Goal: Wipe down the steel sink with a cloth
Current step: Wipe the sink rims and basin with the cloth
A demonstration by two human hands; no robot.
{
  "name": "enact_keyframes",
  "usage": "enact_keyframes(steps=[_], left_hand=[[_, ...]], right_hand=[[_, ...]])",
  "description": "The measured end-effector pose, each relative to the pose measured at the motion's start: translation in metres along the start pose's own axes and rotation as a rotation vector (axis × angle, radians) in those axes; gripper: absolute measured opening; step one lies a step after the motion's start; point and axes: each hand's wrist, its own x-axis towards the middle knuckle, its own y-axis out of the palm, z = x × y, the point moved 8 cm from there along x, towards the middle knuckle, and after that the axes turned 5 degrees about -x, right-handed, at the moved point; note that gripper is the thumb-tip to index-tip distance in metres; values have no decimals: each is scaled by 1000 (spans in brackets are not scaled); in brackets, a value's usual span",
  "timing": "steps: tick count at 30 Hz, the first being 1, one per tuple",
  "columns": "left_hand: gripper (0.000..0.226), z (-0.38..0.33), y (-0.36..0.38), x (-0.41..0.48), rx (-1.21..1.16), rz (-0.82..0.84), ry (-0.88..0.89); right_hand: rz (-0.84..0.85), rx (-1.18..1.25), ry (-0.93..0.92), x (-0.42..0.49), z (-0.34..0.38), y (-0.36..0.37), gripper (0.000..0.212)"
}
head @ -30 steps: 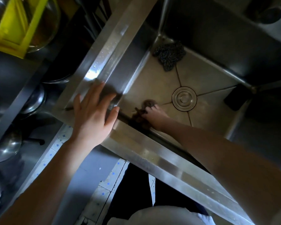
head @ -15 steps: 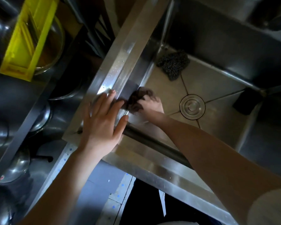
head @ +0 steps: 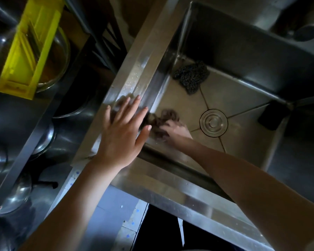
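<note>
Nearest the camera, pale floor tiles [head: 129, 214] with small blue dots show below the sink [head: 170, 194]. Its front rim is a flat band of brushed steel, dully reflective and faintly streaked. Two bare forearms reach over it.

The left hand [head: 121, 134] lies palm down on the sink's left rim, fingers straight and spread apart, thumb out toward the basin edge. It holds nothing. Water droplets bead on the rim just beyond its fingertips.

Down in the basin, the right hand [head: 176, 131] grips the cloth [head: 163, 118], a crumpled, dark brown rag with soft folds. The cloth is pressed to the basin floor at the foot of the left wall. The fingers look curled into it, though motion blur hides their exact lie.

Just beside the hand sits the round drain [head: 213, 122], ringed with concentric grooves, with creases in the floor radiating from it. A black block [head: 272, 115] leans in the right corner. In the far left corner lies a wiry, tangled metal scrubber [head: 191, 76].

Off to the left, steel bowls [head: 16, 194] gleam in shadow, and a yellow plastic tray [head: 29, 51] rests across a glass bowl [head: 60, 57].
</note>
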Motion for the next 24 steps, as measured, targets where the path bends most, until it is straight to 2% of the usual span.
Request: enact_keyframes(steps=[4,10,14,20,24], left_hand=[[43,-1,-2,8,-3,-61,19],[43,-3,-2,17,-46,-57,10],[43,1,0,21,-110,-12,-38],[40,4,9,25,-129,-4,-76],[39,5,10,25,-131,-39,-93]], right_hand=[[34,-29,-196,-34,14,23,45],[43,-41,-223,-22,-1,15,44],[-22,-22,-102,14,-18,-17,44],[-127,181,199,72,-46,-60,43],[-88,156,177,66,-33,-52,43]])
